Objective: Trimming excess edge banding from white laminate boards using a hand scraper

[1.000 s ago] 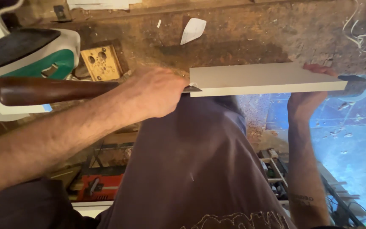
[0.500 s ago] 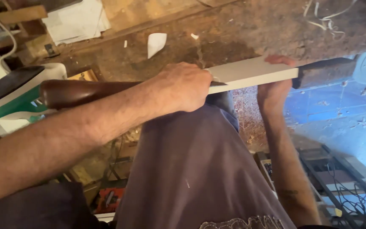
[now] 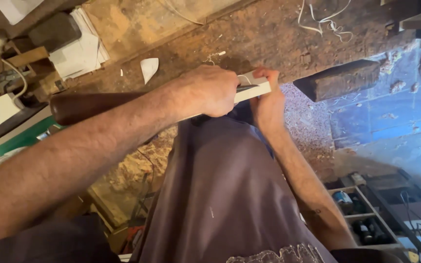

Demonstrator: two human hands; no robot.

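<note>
Gripped in a closed fist, the left hand (image 3: pixel 210 91) wraps around a long tool with a dark brown, rounded wooden handle (image 3: pixel 91 106) that runs out to the left of the fist, over the edge of the workbench. Its metal end lies against a pale, flat white board (image 3: pixel 255 88), which the right hand (image 3: pixel 268 100) holds from the far side, thumb on top and fingers curled under the short piece that shows. Both hands meet just above the person's lap, over a grey-purple apron (image 3: pixel 220 195) that fills the lower middle of the view. Beyond the hands lies a rough, dusty brown workbench (image 3: pixel 249 36) strewn with sawdust, a small white scrap (image 3: pixel 149 68) and loose white cord (image 3: pixel 317 22). A dark wooden block (image 3: pixel 338 80) sits just right of the board. Stacked white papers (image 3: pixel 81 51) rest at the upper left, and a shelf with small cans (image 3: pixel 354 214) shows at the lower right.
</note>
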